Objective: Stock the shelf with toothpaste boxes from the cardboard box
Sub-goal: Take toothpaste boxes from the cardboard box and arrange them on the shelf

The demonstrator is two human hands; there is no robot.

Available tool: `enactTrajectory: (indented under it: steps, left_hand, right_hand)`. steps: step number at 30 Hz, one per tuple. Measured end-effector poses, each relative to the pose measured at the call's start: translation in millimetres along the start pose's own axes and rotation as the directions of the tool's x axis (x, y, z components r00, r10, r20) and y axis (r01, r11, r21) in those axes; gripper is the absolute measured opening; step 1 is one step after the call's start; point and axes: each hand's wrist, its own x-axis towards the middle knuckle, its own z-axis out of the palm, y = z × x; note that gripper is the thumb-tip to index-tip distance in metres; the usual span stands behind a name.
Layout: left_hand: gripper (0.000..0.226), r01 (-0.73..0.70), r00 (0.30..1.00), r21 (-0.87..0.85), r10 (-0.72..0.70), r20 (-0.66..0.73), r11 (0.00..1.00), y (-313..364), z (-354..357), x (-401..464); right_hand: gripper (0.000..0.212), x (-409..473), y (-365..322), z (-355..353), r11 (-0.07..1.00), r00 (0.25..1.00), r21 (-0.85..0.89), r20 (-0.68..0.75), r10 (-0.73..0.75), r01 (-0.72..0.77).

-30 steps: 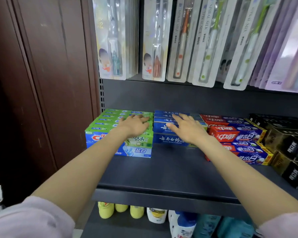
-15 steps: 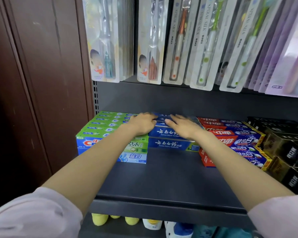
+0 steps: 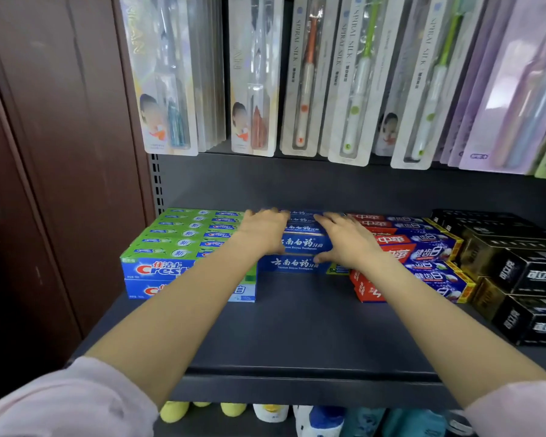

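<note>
A stack of blue toothpaste boxes (image 3: 300, 243) sits at the back middle of the dark shelf (image 3: 297, 335). My left hand (image 3: 265, 230) covers the stack's left end and my right hand (image 3: 347, 238) covers its right end. On both hands the fingers lie over the top and the thumbs press the front faces, so both hands grip the blue boxes. Green Crest toothpaste boxes (image 3: 171, 247) are stacked to the left, touching the blue stack. Red toothpaste boxes (image 3: 420, 247) are stacked to the right. The cardboard box is out of view.
Black boxes (image 3: 517, 269) fill the shelf's right end. Toothbrush packs (image 3: 353, 83) hang in a row just above the stacks. A brown wooden panel (image 3: 60, 152) closes off the left side. Bottles (image 3: 322, 421) stand on the shelf below. The shelf's front half is bare.
My left hand has slid right from the green boxes onto the blue stack. My right hand has shifted slightly, and both hands have closed in on the blue boxes.
</note>
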Motion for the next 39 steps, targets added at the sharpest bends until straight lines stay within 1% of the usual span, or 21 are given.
enactTrajectory:
  steps: [2, 4, 5, 7, 8, 9, 11, 13, 16, 18, 20, 22, 24, 25, 26, 27, 29, 30, 31, 33, 39]
  left_hand:
    - [0.068, -0.019, 0.999, -0.039, 0.018, -0.034, 0.999, 8.9, -0.6, -3.5]
    - [0.066, -0.07, 0.994, -0.086, 0.063, -0.089, 0.994, 21.0, -2.1, -4.7]
    - [0.063, -0.096, 0.99, -0.1, 0.085, -0.113, 0.99, 27.2, -3.0, -4.0]
    - [0.057, -0.134, 0.984, -0.113, 0.118, -0.133, 0.985, 40.1, -4.4, -1.8]
    - [0.055, -0.148, 0.983, -0.117, 0.133, -0.129, 0.982, 48.0, -4.6, -0.7]
    - [0.054, -0.162, 0.982, -0.114, 0.15, -0.113, 0.98, 55.6, -5.0, 0.8]
    - [0.055, -0.191, 0.98, -0.083, 0.185, -0.073, 0.978, 72.2, -7.1, 5.6]
    - [0.055, -0.19, 0.981, -0.063, 0.187, -0.041, 0.98, 84.4, -7.0, 12.7]
    - [0.055, -0.133, 0.99, -0.083, 0.136, 0.026, 0.988, 96.2, -2.4, 20.8]
    - [0.056, -0.095, 0.994, -0.081, 0.099, 0.04, 0.992, 99.3, 2.0, 23.9]
    - [0.057, -0.085, 0.996, -0.089, 0.088, 0.026, 0.992, 99.4, 2.2, 27.4]
    - [0.059, -0.095, 0.995, -0.102, 0.098, 0.019, 0.99, 99.0, 2.5, 30.4]
    - [0.064, -0.083, 0.996, -0.126, 0.085, 0.013, 0.989, 101.1, 5.5, 27.7]
    - [0.069, -0.093, 0.996, -0.127, 0.094, 0.007, 0.988, 103.0, 7.2, 25.4]
    - [0.077, -0.133, 0.991, -0.11, 0.134, 0.002, 0.985, 105.3, 8.9, 22.8]
    - [0.088, -0.192, 0.981, -0.083, 0.193, 0.008, 0.978, 107.6, 10.3, 20.0]
    - [0.11, -0.272, 0.96, -0.048, 0.275, 0.058, 0.961, 112.1, 11.0, 15.8]
    - [0.118, -0.283, 0.955, -0.033, 0.285, 0.087, 0.959, 113.7, 10.9, 15.3]
    - [0.123, -0.286, 0.952, -0.017, 0.286, 0.111, 0.958, 115.0, 10.8, 15.6]
    - [0.125, -0.285, 0.952, 0.006, 0.283, 0.119, 0.958, 119.4, 12.3, 17.2]
    - [0.115, -0.263, 0.963, -0.028, 0.264, 0.051, 0.964, 124.3, 13.0, 18.8]
  right_hand:
    - [0.078, -11.8, 8.5, -11.2, 0.993, 0.997, 0.119, -0.067, 0.032, -0.024]
    - [0.059, -27.8, 29.6, -25.1, 0.971, 0.991, 0.219, -0.075, 0.111, -0.092]
    - [0.056, -35.8, 43.9, -30.2, 0.969, 0.99, 0.212, -0.031, 0.138, -0.129]
    - [0.058, -49.9, 68.8, -32.9, 0.973, 0.983, 0.15, 0.094, 0.16, -0.173]
    - [0.059, -55.6, 76.6, -31.2, 0.975, 0.978, 0.131, 0.136, 0.16, -0.177]
    - [0.057, -59.1, 81.0, -27.7, 0.975, 0.977, 0.13, 0.142, 0.159, -0.178]
    - [0.052, -62.1, 85.9, -23.0, 0.975, 0.983, 0.138, 0.082, 0.165, -0.175]
    - [0.05, -58.8, 88.6, -19.7, 0.982, 0.988, 0.111, 0.021, 0.152, -0.153]
    - [0.05, -48.8, 93.5, -14.9, 0.99, 0.993, 0.082, -0.037, 0.116, -0.113]
    - [0.049, -43.1, 94.1, -7.2, 0.994, 0.99, 0.06, -0.098, 0.098, -0.093]
    - [0.056, -40.0, 93.9, -1.5, 0.995, 0.985, 0.074, -0.151, 0.081, -0.071]
    - [0.065, -40.7, 95.8, 2.2, 0.983, 0.986, 0.175, -0.144, 0.084, -0.059]
    - [0.064, -45.2, 102.4, 4.0, 0.959, 0.988, 0.281, -0.133, 0.079, -0.039]
    - [0.067, -49.3, 107.5, 3.5, 0.949, 0.988, 0.314, -0.135, 0.074, -0.028]
    - [0.075, -54.5, 112.8, 1.4, 0.943, 0.99, 0.333, -0.124, 0.066, -0.021]
    - [0.086, -60.2, 118.3, -0.9, 0.94, 0.995, 0.34, -0.083, 0.058, -0.026]
    - [0.111, -71.8, 126.7, -5.1, 0.96, 0.997, 0.277, 0.075, 0.025, -0.045]
    - [0.12, -76.4, 128.1, -5.8, 0.978, 0.989, 0.201, 0.15, 0.015, -0.045]
    - [0.126, -79.3, 129.0, -4.8, 0.991, 0.981, 0.131, 0.194, 0.015, -0.041]
    - [0.131, -81.9, 128.9, -1.7, 0.998, 0.98, 0.059, 0.198, 0.02, -0.032]
    - [0.127, -78.3, 129.4, 1.6, 0.999, 0.993, 0.031, 0.114, 0.026, -0.03]
